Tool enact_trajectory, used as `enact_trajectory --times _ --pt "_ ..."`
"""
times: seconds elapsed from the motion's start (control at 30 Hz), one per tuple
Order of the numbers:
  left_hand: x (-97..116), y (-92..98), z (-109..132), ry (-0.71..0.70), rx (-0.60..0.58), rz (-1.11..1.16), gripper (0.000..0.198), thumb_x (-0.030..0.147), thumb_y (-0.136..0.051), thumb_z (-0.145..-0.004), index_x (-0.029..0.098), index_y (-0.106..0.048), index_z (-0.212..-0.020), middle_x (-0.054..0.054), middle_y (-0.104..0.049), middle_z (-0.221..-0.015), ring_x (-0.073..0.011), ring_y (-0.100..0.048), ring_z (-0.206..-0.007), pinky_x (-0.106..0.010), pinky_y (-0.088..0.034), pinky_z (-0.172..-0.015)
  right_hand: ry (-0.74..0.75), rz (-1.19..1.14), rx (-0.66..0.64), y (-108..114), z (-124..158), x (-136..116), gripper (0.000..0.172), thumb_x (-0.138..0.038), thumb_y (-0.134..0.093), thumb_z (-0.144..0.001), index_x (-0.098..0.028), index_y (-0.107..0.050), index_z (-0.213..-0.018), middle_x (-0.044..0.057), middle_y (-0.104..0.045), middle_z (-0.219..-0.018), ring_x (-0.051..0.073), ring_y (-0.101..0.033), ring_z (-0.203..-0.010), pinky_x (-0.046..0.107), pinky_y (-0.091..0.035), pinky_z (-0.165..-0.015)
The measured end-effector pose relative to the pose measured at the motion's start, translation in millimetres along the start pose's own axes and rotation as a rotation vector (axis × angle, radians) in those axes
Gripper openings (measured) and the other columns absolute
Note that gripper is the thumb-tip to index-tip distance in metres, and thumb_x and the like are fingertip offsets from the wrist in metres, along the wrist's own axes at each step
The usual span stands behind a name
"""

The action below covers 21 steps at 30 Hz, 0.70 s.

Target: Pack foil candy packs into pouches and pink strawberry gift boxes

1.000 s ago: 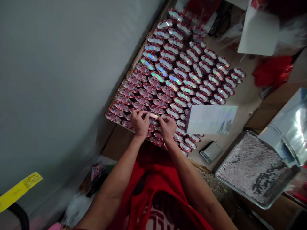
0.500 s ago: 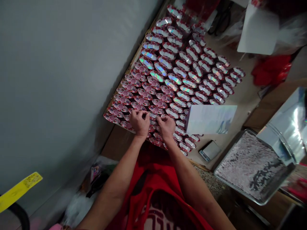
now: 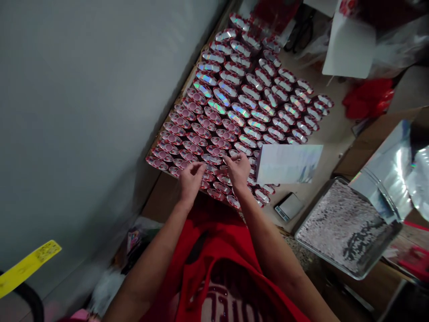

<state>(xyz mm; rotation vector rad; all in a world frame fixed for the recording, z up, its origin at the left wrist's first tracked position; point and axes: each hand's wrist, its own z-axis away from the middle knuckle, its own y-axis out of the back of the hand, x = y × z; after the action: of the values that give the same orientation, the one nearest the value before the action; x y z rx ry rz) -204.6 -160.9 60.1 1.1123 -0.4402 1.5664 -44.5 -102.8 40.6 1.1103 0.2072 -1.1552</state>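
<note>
Rows of standing, oval-topped packs with red rims (image 3: 214,108) cover the table below my hands. Those towards the left show pink round centres (image 3: 180,121); many others have silvery, shiny tops (image 3: 247,100). My left hand (image 3: 190,180) is over the near-left rows, thumb and fingertips pinched together. Just to its right, my right hand (image 3: 238,171) has its fingers bent into a pinch above a silvery-topped pack (image 3: 211,159). Whatever either pinch holds is too small to make out. A pale shiny box-like sheet (image 3: 290,163) lies right of my right hand.
A small digital scale (image 3: 288,206) lies near the table's front edge. Beyond it, a metal tray (image 3: 301,239) holds speckled grey-white material, with a shiny open bag (image 3: 382,172) overlapping its far side. A grey wall (image 3: 100,98) borders the left.
My hands have moved apart. My left hand has drawn slightly down and left, while my right hand has gone slightly up and right. The view has shifted a little.
</note>
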Motion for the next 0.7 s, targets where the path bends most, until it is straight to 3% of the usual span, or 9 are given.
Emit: enact_trajectory --times 0.13,0.23,0.33,0.43,0.5,0.57,0.7 --pt "-4 -5.3 18 0.403 -0.234 0.38 0.052 0.058 -0.092 -0.068 0.018 -0.079 -0.099 -0.005 -0.074 -0.085 -0.0144 -0.065 -0.071 -0.025 -0.048 -0.064 0.015 -0.025 -0.017 -4 -1 -9 0.035 -0.048 -0.08 -0.076 -0.026 -0.054 -0.072 -0.003 -0.062 -0.07 0.019 -0.056 -0.069 0.031 -0.041 -0.072" --pt "-5 -10.8 18 0.462 -0.205 0.438 0.054 0.052 -0.1 -0.055 0.016 -0.077 -0.089 -0.004 -0.072 -0.077 -0.0124 -0.064 -0.068 -0.021 -0.044 -0.059 0.033 -0.023 -0.034 -7 1 -11 0.035 -0.048 -0.08 -0.076 -0.026 -0.054 -0.072 -0.003 -0.062 -0.07 0.018 -0.057 -0.069 0.031 -0.041 -0.071" --pt "-5 -11.8 15 0.451 -0.148 0.43 0.049 0.048 -0.1 -0.052 0.017 -0.074 -0.08 -0.001 -0.069 -0.07 -0.0103 -0.057 -0.059 -0.021 -0.04 -0.054 0.027 -0.067 -0.063 -7 5 -12 0.038 -0.053 -0.079 -0.077 -0.026 -0.053 -0.07 -0.002 -0.062 -0.068 0.018 -0.057 -0.067 0.032 -0.042 -0.069" --pt "-4 -7.0 8 0.36 -0.122 0.346 0.038 0.046 -0.094 -0.062 0.018 -0.074 -0.077 0.001 -0.067 -0.069 -0.0098 -0.052 -0.058 -0.023 -0.041 -0.057 -0.018 -0.255 -0.189 0 8 -8 0.043 -0.06 -0.082 -0.072 -0.025 -0.058 -0.079 -0.002 -0.064 -0.067 0.019 -0.06 -0.065 0.032 -0.045 -0.066" --pt "-1 -2.9 -1 0.208 -0.107 0.207 0.029 0.043 -0.089 -0.07 0.019 -0.074 -0.075 0.0 -0.067 -0.07 -0.0119 -0.054 -0.063 -0.024 -0.043 -0.063 -0.056 -0.419 -0.319 7 7 -4 0.052 -0.056 -0.09 -0.06 -0.025 -0.061 -0.089 -0.002 -0.067 -0.069 0.02 -0.063 -0.066 0.032 -0.048 -0.066" --pt "2 -1.2 -15 0.046 -0.096 0.03 0.021 0.038 -0.085 -0.076 0.02 -0.075 -0.073 -0.001 -0.068 -0.072 -0.0149 -0.057 -0.069 -0.027 -0.046 -0.071 -0.081 -0.521 -0.369 10 4 2 0.058 -0.05 -0.094 -0.051 -0.024 -0.062 -0.093 -0.002 -0.07 -0.071 0.02 -0.066 -0.067 0.033 -0.051 -0.069" --pt "10 -10.8 -47 -0.206 0.002 -0.312 0.016 0.032 -0.085 -0.079 0.024 -0.074 -0.07 -0.004 -0.065 -0.08 -0.0223 -0.059 -0.083 -0.037 -0.049 -0.089 -0.061 -0.487 -0.17 2 -8 4 0.048 -0.047 -0.089 -0.057 -0.022 -0.064 -0.089 0.0 -0.072 -0.073 0.021 -0.069 -0.07 0.035 -0.054 -0.072"
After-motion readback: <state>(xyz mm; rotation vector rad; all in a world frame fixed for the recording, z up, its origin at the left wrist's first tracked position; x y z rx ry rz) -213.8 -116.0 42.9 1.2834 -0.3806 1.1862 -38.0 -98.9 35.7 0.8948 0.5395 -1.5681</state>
